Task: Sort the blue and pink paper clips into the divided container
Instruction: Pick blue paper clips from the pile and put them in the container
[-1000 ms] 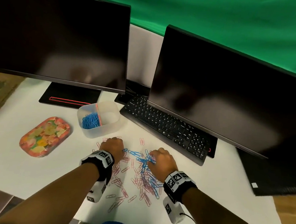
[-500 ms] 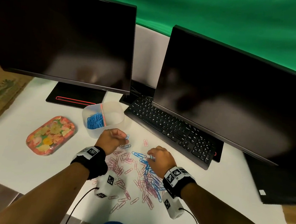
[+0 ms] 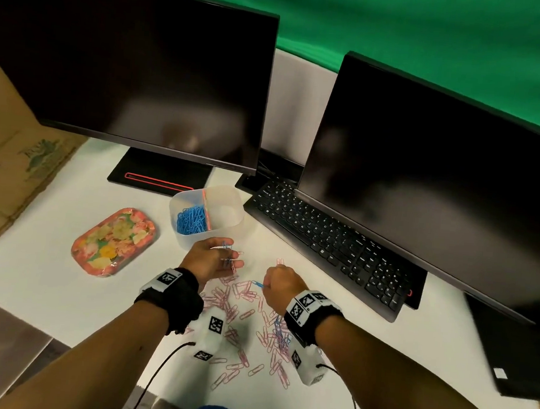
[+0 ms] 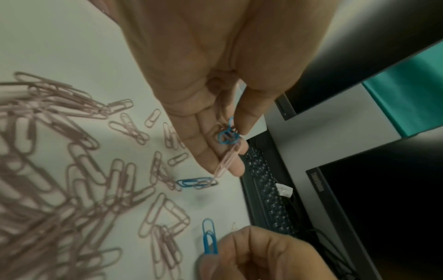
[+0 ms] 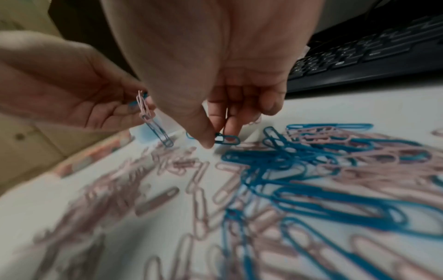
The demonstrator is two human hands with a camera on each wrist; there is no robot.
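The left hand (image 3: pixel 214 259) is hovering just in front of the divided container (image 3: pixel 228 230), its grip pinching a few linked pink and blue clips (image 4: pixel 227 145). The right hand (image 3: pixel 284 283) is pinching one blue clip (image 5: pixel 226 139) over the mixed pile (image 3: pixel 254 324) on the counter (image 3: pixel 49 284). Blue clips are lying in the container's left compartment.

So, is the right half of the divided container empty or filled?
Empty: the right half shows only bare bottom; blue clips fill the left half.

Dim light; blurred wrist views; warped edges
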